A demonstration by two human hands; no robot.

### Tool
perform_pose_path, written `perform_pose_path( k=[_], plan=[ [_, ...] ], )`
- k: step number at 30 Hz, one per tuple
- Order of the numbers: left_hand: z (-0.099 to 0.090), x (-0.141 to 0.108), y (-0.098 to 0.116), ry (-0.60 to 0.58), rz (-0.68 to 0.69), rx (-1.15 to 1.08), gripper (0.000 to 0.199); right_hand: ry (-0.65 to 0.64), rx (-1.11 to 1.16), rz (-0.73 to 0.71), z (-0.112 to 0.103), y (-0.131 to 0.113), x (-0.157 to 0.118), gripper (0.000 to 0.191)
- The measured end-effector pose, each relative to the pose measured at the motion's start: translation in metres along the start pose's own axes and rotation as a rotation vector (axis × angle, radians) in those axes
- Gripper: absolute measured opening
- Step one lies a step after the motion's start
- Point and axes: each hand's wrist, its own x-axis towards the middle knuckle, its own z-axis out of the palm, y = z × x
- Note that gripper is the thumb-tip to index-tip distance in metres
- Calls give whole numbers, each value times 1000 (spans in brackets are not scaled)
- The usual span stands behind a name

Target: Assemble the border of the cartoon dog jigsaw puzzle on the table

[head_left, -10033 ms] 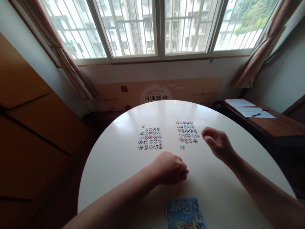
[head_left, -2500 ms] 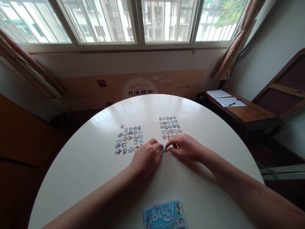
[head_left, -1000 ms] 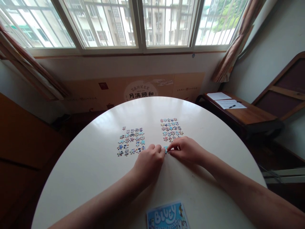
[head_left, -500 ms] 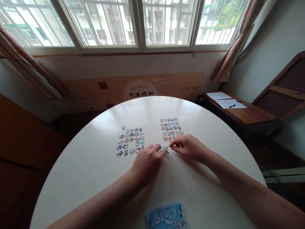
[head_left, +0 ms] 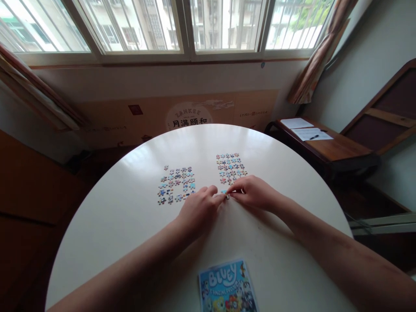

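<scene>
A small group of jigsaw pieces [head_left: 224,192] lies on the white table between my two hands, partly hidden by the fingertips. My left hand [head_left: 199,207] rests on the table with its fingers curled, thumb and index finger at the left and near edge of these pieces. From the right, my right hand [head_left: 255,193] pinches at their other edge, thumb and fingertips together. To the left, loose jigsaw pieces [head_left: 177,182] lie spread in rows, a few half covered by my left hand. Behind my right hand is another block of loose pieces [head_left: 229,167].
The round white table [head_left: 130,242] fills the middle of the view. A blue picture card lettered "BLUEY" [head_left: 227,286] lies at the near side. Beyond on the right stands a wooden side table [head_left: 351,149] with papers [head_left: 313,133] and a pen, beside a folded wooden panel.
My right hand has moved slightly left, its fingertips now meeting the pieces by my left hand. The view has tilted down, showing more of the blue card.
</scene>
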Motion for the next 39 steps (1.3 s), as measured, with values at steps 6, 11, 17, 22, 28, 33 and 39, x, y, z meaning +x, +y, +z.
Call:
perform_pose_path(
  k=[6, 11, 17, 22, 28, 33, 39],
  plan=[
    [1, 1, 3, 14, -12, -22, 28, 10, 0, 3, -6, 4, -2, 18],
    [-1, 2, 5, 11, -11, -19, 27, 9, -11, 5, -6, 5, -2, 17],
    [-2, 2, 6, -22, -14, -19, 26, 1, -12, -3, -5, 4, -2, 17],
    [-2, 2, 5, 2, -19, -16, 24, -9, -10, -1, -3, 4, -2, 16],
    [-4, -8, 17, 57, -8, 40, 19, 30, -8, -5, -1, 1, -4, 19],
    [-5, -19, 30, 75, 41, 35, 20, 50, 12, -11, -2, 1, -7, 20],
    [-13, -27, 32, 11, 45, 30, 15, 46, 47, 11, -1, -1, -8, 18]
  ],
)
